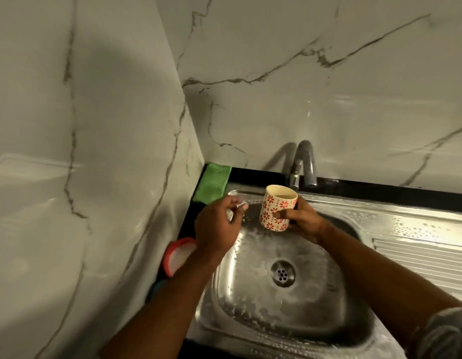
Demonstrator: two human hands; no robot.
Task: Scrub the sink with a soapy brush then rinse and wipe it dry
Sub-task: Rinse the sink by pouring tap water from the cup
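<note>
A steel sink (253, 325) streaked with soap foam fills the lower middle, its drain (282, 273) in the centre. My right hand (301, 218) grips a cream cup with red flowers (276, 207), held upright under the tap (303, 164) above the sink's back edge. My left hand (217, 224) hovers over the sink's back left corner with its fingers curled; something small and pale sits at the fingertips, too blurred to name. No brush is in view.
A green cloth (213, 182) lies in the back left corner on the black counter. A red-rimmed white tub (178, 256) stands left of the sink against the marble wall. The ribbed, wet draining board (419, 252) extends right.
</note>
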